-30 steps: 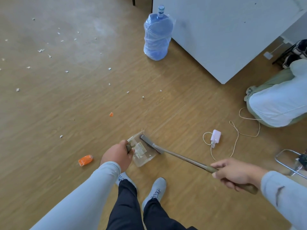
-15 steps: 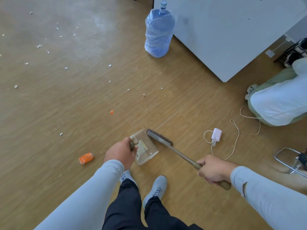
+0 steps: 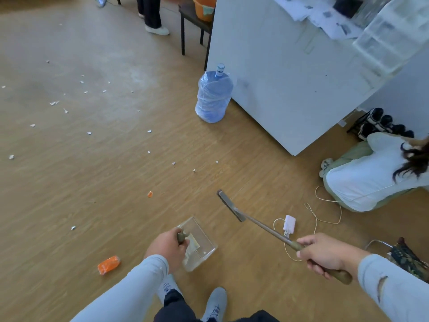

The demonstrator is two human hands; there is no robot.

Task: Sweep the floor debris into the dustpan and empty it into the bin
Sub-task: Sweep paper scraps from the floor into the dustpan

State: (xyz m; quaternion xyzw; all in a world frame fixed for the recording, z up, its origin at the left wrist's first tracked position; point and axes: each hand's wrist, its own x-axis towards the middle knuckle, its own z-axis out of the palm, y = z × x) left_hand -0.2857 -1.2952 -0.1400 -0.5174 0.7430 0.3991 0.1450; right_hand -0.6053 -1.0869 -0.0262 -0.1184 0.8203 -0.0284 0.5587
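My left hand (image 3: 168,248) grips the handle of a clear plastic dustpan (image 3: 201,245) low over the wooden floor, just ahead of my shoes. My right hand (image 3: 325,254) grips the brown handle of a small broom (image 3: 262,225); its dark brush head (image 3: 229,205) is lifted up and to the right of the dustpan, apart from it. Several white paper scraps (image 3: 88,133) lie scattered across the floor to the upper left. A small orange bit (image 3: 150,194) lies ahead of the pan and a larger orange piece (image 3: 108,265) lies to its left. No bin is in view.
A blue water jug (image 3: 213,96) stands against a white cabinet (image 3: 278,77). A white charger with cable (image 3: 289,225) lies on the floor right of the broom. A person in white (image 3: 366,177) crouches at the right. Another person's legs (image 3: 151,15) and a dark table stand at the back.
The broom head has lifted off the dustpan and swung away to the right. The camera view has tilted up, showing more of the room. My left hand still holds the dustpan.
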